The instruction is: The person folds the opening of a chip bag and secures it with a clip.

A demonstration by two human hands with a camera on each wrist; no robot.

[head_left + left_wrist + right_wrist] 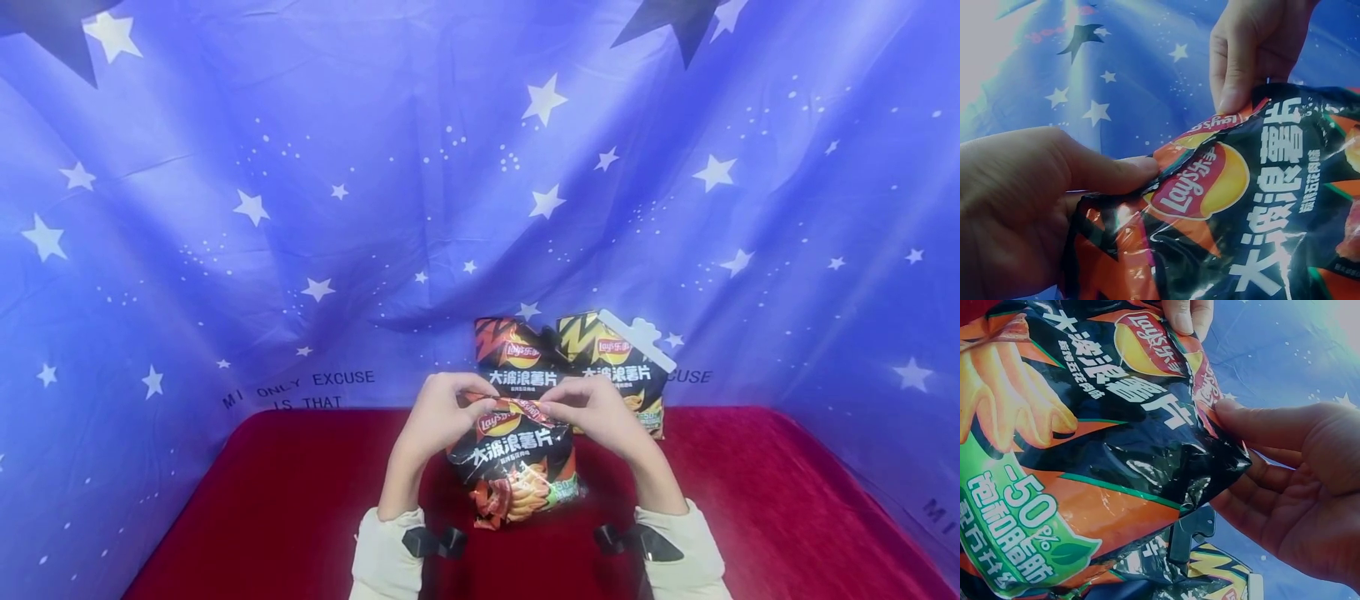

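A black and orange bag of Lay's chips point(513, 458) is held up in front of me over the red cloth. Its top edge is folded over toward the front, the strip showing part of a second logo. My left hand point(441, 414) pinches one end of this fold between thumb and fingers. At the other end my right hand point(602, 418) pinches it too, thumb in front and fingers behind, as the right wrist view shows. Just behind stand another red and black chip bag point(517, 354) and a yellow and black chip bag point(611, 367).
A white clip point(637, 337) sits slanted across a top corner of the yellow bag. On the other rear bag is a black clip point(1191, 532). Red cloth point(300, 500) covers the table, and a blue starred curtain point(375, 208) hangs behind and at both sides.
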